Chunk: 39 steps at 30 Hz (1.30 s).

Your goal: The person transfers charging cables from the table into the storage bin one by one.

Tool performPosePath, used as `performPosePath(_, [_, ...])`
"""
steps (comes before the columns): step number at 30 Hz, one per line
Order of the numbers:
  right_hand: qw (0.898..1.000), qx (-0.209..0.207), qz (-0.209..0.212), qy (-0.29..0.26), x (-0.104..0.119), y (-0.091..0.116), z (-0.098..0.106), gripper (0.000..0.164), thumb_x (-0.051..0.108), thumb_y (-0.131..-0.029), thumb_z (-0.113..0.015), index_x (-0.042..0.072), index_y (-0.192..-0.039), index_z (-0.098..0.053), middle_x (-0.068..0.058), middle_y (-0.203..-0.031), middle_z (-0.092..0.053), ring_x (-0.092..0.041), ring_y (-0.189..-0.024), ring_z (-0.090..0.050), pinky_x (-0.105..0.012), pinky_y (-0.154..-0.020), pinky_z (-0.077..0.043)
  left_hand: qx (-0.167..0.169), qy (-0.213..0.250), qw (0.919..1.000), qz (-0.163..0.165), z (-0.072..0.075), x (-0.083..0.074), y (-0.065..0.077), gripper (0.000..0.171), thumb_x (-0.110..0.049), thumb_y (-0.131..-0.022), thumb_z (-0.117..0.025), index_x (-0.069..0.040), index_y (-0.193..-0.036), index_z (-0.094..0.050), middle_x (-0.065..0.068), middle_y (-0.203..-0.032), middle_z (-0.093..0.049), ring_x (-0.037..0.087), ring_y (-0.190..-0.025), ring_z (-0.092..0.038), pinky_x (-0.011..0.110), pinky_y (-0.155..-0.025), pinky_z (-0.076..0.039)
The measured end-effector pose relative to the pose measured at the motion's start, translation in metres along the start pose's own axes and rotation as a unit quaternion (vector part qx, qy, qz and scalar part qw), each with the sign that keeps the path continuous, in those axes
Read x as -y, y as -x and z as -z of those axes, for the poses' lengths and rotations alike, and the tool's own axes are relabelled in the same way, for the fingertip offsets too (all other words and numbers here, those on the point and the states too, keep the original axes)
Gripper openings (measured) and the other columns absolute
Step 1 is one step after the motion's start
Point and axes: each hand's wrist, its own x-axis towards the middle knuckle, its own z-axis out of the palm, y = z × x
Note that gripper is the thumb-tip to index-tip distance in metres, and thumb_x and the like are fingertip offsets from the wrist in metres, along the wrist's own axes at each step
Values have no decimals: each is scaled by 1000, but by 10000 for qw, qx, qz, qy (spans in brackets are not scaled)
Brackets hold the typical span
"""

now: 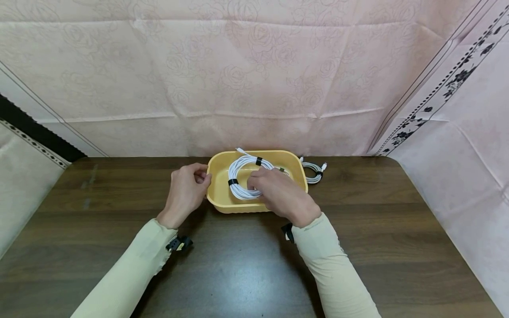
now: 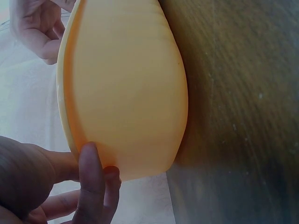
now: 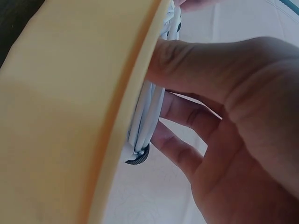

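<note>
A coil of white cable point(image 1: 241, 193), bound with black ties point(image 1: 233, 181), leans up in a yellow plastic bin point(image 1: 238, 209), its upper part rising over the far rim. My right hand point(image 1: 283, 194) reaches over the bin's front and grips the coil's right side between thumb and fingers. In the right wrist view the cable strands point(image 3: 148, 112) pass between thumb and fingers just beyond the rim. At the bin's left end, my left hand point(image 1: 186, 190) pinches the rim; its fingers point(image 2: 91, 172) lie against the outer wall in the left wrist view.
A smaller coil of white cable point(image 1: 314, 173) with a black tie lies on the wooden table point(image 1: 238, 274), close against the bin's right end. Behind the table's far edge hangs a pale patterned cloth point(image 1: 238, 79).
</note>
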Motion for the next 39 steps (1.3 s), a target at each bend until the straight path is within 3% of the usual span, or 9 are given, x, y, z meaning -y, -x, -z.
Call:
performPosePath(10, [9999, 104, 110, 12, 2, -2, -2, 29, -11, -80, -67, 18, -83, -67, 7, -89, -65, -13, -85, -58, -33, -80, -49, 27, -14, 10000, 53, 0, 0, -1, 24, -11, -97, -65, 2, -116, -72, 16, -95, -74, 24, -81, -68, 28, -64, -55])
performPosePath(21, [9996, 228, 117, -112, 5, -6, -4, 27, -8, -84, -69, 19, -82, -67, 8, -87, -63, -12, -78, -54, -28, -72, -46, 59, -50, 9999, 112, 0, -2, 0, 25, -11, -97, -65, 2, -118, -72, 16, -97, -74, 24, -81, -68, 30, -65, -57])
performPosePath(39, [9987, 455, 31, -220, 9, -17, -9, 35, -16, -83, -58, 18, -78, -65, 5, -83, -61, -13, -77, -52, -26, -70, -44, 103, -58, 9999, 125, 1, -2, -1, 25, -12, -98, -64, 1, -117, -72, 16, -98, -73, 24, -84, -68, 32, -70, -56])
